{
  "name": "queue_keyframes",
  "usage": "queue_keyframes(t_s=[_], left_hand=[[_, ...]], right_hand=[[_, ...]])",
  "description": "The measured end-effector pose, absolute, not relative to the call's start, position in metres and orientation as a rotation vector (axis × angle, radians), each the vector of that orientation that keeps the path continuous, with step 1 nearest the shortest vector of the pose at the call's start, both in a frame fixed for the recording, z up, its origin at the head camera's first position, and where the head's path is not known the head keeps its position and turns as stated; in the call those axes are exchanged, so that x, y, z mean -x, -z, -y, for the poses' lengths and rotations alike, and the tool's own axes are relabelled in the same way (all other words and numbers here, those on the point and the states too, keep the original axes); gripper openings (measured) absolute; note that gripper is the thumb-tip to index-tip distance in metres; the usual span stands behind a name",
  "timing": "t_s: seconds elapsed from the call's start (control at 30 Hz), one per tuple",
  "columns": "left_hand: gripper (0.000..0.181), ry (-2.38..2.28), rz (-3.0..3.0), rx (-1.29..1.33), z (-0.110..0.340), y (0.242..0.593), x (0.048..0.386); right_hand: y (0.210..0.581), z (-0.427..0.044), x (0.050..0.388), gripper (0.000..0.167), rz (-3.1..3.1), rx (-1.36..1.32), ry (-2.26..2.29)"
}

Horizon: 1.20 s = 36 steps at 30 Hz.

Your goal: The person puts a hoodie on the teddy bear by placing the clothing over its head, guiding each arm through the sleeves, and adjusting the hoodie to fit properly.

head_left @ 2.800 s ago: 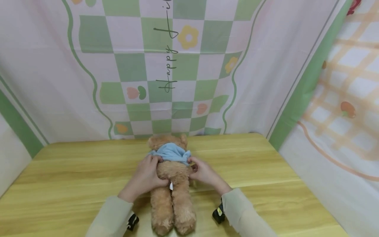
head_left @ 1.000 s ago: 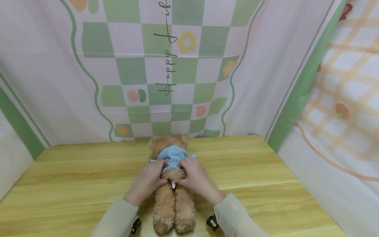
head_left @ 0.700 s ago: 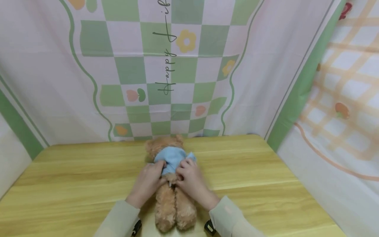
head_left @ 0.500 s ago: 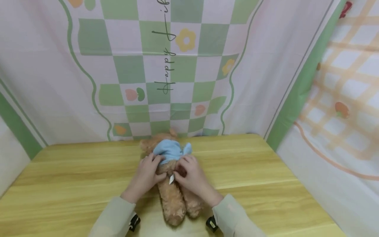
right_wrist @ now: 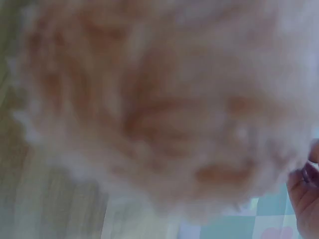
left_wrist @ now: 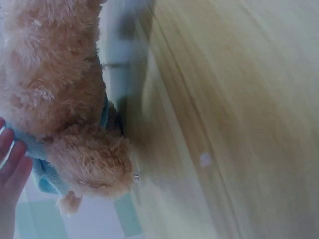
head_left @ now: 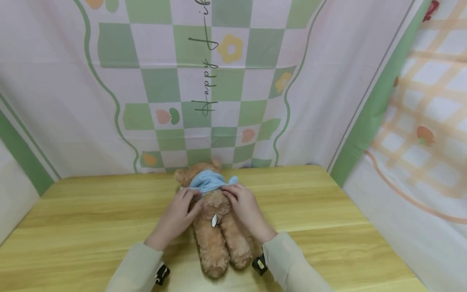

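Note:
A brown teddy bear [head_left: 211, 243] lies on the table, legs toward me, its blue shirt [head_left: 208, 181] bunched high near the head. A small white tag [head_left: 214, 220] shows between the legs. My left hand [head_left: 176, 215] lies along the bear's left side, fingers touching the shirt's lower edge and thumb apart from them. In the left wrist view the fingers [left_wrist: 11, 162] look fairly straight against the blue cloth. My right hand [head_left: 248, 209] pinches the shirt's lower edge on the other side with bent fingers. Brown fur fills most of the right wrist view, blurred.
The wooden table [head_left: 91, 219] reaches to a hanging cloth [head_left: 197, 85] with green checks at the back. An orange-checked cloth [head_left: 430, 105] hangs at the right. A black strap device [head_left: 260, 264] sits at each wrist below the sleeves.
The shirt, which covered the lower back a second ago, has moved up toward the head, baring brown fur. Both hands have moved apart and upward, and the bear's legs have shifted to the right.

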<state>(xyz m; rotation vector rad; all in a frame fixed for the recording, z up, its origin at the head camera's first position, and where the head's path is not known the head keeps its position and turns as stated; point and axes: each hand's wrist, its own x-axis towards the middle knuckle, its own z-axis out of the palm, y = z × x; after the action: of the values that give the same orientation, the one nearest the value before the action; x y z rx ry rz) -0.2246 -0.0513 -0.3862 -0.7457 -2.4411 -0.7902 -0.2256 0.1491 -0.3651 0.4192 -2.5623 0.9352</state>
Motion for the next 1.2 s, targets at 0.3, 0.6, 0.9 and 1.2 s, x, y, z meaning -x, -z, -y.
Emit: queue_keyframes(t_s=[0.3,0.6,0.9,1.2], left_hand=[[0.010,0.664,2.393,0.665,0.052,0.389,0.229],[0.004,0.619,2.496,0.651,0.055,0.392,0.227],[0.038,0.696,2.595,0.698,0.059,0.397,0.222],[0.034,0.399,2.408,0.603,0.046,0.405,0.216]], right_hand=[[0.358,-0.142,0.229,0.023,2.723,-0.464,-0.829],[0.359,-0.138,0.224,0.070,2.811,-0.662,-0.643],[0.367,-0.131,0.227,0.048,2.824,-0.624,-0.508],[0.372,-0.124,0.221,0.021,2.758,-0.560,-0.681]])
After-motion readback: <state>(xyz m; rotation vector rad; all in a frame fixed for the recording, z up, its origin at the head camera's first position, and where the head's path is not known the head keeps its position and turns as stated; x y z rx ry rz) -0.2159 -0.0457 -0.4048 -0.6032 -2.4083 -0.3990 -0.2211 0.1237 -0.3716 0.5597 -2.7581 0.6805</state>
